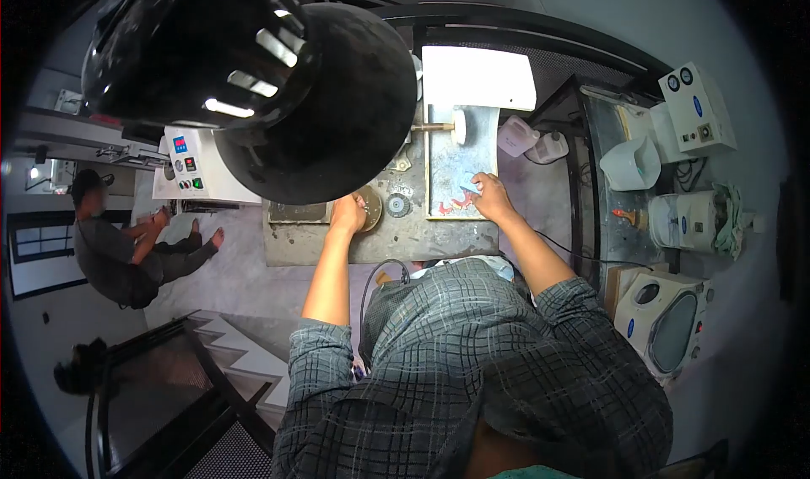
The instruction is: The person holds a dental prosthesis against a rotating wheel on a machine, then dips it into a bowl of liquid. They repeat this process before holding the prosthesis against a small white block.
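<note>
My left hand (348, 212) is on the bench (405, 247), partly under the lamp's edge, its fingers curled against a round brownish disc (372, 212). What it holds, if anything, is hidden. Just right of the disc lies a small dark grey wheel (399, 205). Over the right side of a pale, shallow tray (439, 154), my right hand (491, 197) has its fingers pinched together at a small bluish piece (468, 181), too small to make out. Small red pieces (461, 201) lie beside its fingertips. Behind them, a white buffing wheel (460, 128) sits on a metal spindle.
A big black lamp (321, 99) overhangs the bench's left side. At left are a control box (190, 162) and a seated person (126, 243). Jugs (516, 136) stand right of the tray; white machines (699, 108) and a white tub (633, 165) are farther right.
</note>
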`<state>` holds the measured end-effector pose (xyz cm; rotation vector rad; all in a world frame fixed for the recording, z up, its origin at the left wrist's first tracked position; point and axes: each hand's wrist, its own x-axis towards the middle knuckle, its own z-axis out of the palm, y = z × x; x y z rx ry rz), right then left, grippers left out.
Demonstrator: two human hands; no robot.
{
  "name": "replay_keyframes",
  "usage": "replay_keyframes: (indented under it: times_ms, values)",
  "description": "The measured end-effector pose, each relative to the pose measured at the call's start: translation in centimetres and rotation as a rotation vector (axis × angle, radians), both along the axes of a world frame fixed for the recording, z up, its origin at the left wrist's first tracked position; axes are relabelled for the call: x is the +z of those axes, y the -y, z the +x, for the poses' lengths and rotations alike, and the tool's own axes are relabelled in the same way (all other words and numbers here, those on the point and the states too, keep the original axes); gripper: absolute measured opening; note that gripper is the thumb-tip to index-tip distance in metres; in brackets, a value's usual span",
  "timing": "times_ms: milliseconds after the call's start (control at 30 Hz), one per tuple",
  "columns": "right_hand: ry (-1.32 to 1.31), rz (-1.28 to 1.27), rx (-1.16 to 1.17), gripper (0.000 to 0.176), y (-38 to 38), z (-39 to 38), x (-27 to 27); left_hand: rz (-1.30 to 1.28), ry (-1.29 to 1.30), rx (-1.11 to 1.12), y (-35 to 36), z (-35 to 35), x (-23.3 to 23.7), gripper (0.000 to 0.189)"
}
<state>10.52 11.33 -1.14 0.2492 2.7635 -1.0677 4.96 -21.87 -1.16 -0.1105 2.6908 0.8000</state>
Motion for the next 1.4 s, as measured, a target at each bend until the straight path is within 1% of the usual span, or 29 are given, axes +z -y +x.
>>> replay_keyframes:
  times_ms: [67, 133, 167, 233, 267, 367, 400, 467, 533, 567, 600, 633, 667, 733, 767, 800, 833, 867, 933, 967, 1000, 1067, 1133, 1167, 1200, 1233, 1267, 1333, 1400]
  values:
    - [0.009, 0.015, 0.003, 0.036, 0.2, -0.1, 0.1, 0.015, -0.002, 0.000, 0.0, 0.2, 0.1, 0.014]
    - [-0.086, 0.075, -0.006, 0.038, 0.5, -0.4, 0.2, -0.019, -0.174, 0.033, -0.1, 0.3, -0.9, 0.012]
    - [-0.089, 0.073, 0.001, 0.038, 0.6, -0.7, 0.2, -0.020, -0.177, 0.041, 0.0, 0.4, -1.3, 0.012]
    - [-0.137, 0.235, 0.070, 0.042, 1.0, -1.5, 0.6, 0.036, -0.089, 0.041, -0.3, 0.4, -0.5, 0.010]
    - [-0.147, 0.233, 0.074, 0.042, 1.3, -1.8, 0.8, 0.071, -0.075, 0.023, -0.4, 0.6, 0.0, 0.011]
    - [0.059, 0.420, 0.115, 0.045, 1.7, -2.8, 1.0, 0.053, -0.097, -0.005, -1.0, 1.1, 0.2, 0.010]
    - [0.044, 0.420, 0.114, 0.045, 1.7, -2.9, 0.8, 0.053, -0.078, -0.013, -0.6, 0.8, -1.9, 0.010]
    - [0.045, 0.433, 0.125, 0.045, 1.7, -3.0, 0.3, 0.011, -0.063, -0.028, -1.6, 1.5, 0.6, 0.015]
    - [-0.090, 0.441, 0.123, 0.046, 0.8, -2.4, -2.1, 0.006, -0.020, -0.074, -1.8, 1.8, 0.9, 0.023]
    - [-0.228, 0.424, 0.141, 0.045, 0.4, -2.3, -3.3, -0.047, -0.013, -0.118, -1.3, 1.6, -0.6, 0.028]
    - [-0.183, 0.329, 0.105, 0.043, 0.8, -2.3, -1.5, -0.031, 0.001, -0.118, -0.9, 1.4, -1.8, 0.032]
    - [-0.208, 0.283, 0.080, 0.039, 0.4, -2.6, -2.7, -0.022, 0.000, -0.100, -0.7, 1.5, -2.3, 0.034]
    - [-0.292, 0.146, 0.014, 0.039, 0.4, -2.6, -3.4, -0.021, 0.039, -0.122, -1.0, 1.8, -0.1, 0.029]
    - [-0.322, -0.050, -0.134, 0.035, 0.8, -2.4, -1.9, 0.030, 0.065, -0.072, -1.5, 2.4, 2.5, 0.031]
    - [-0.338, -0.061, -0.115, 0.035, 0.9, -2.7, -2.3, -0.003, 0.099, -0.105, -1.3, 2.0, 1.2, 0.031]
    - [-0.374, -0.253, -0.179, 0.032, 1.0, -3.0, -2.4, -0.023, 0.135, -0.115, -1.4, 2.0, 1.3, 0.029]
    - [-0.404, -0.442, -0.247, 0.029, 0.9, -3.5, -2.6, -0.004, 0.106, -0.100, -1.5, 2.1, 1.2, 0.028]
    - [-0.412, -0.443, -0.244, 0.029, 1.0, -4.2, -2.8, 0.015, 0.078, -0.087, -1.5, 2.1, 1.0, 0.027]
    - [-0.336, -0.793, -0.376, 0.024, 1.3, -4.9, -2.7, -0.007, 0.088, -0.112, -1.7, 2.2, 1.0, 0.026]
    - [-0.150, -0.886, -0.433, 0.026, -0.5, -6.2, -5.6, -0.028, 0.104, -0.139, -1.8, 1.8, 1.0, 0.025]
    - [-0.158, -0.883, -0.443, 0.026, -0.2, -6.7, -5.5, -0.026, 0.101, -0.151, -1.6, 1.4, 0.5, 0.025]
    - [-0.287, -1.384, -0.766, 0.027, 1.0, -7.1, -4.5, -0.031, 0.095, -0.207, -1.4, 1.3, -1.3, 0.027]
    - [-0.190, -1.403, -0.768, 0.027, 1.1, -6.6, -3.3, -0.091, 0.139, -0.253, -1.7, 1.4, 1.1, 0.028]
    - [-0.136, -1.308, -0.747, 0.028, 0.8, -6.6, -3.1, -0.121, 0.159, -0.257, -2.0, 1.2, 1.6, 0.027]
    - [-0.116, -1.227, -0.655, 0.031, 0.2, -6.6, -4.5, -0.094, 0.144, -0.272, -2.1, 1.1, 1.1, 0.027]
    - [-0.135, -1.152, -0.657, 0.037, 1.3, -5.8, -1.2, -0.126, 0.166, -0.296, -2.1, 0.7, 0.5, 0.027]
    - [-0.091, -1.064, -0.597, 0.031, 0.8, -6.0, -2.2, -0.098, 0.152, -0.227, -2.2, 0.6, -0.2, 0.027]
    - [-0.163, -0.702, -0.577, 0.033, 1.4, -5.8, -0.5, -0.084, 0.160, -0.174, -3.0, 0.9, 2.1, 0.028]
    - [-0.324, -0.539, -0.477, 0.040, 0.5, -6.8, -4.0, -0.107, 0.156, -0.222, -3.0, 0.7, 1.8, 0.028]
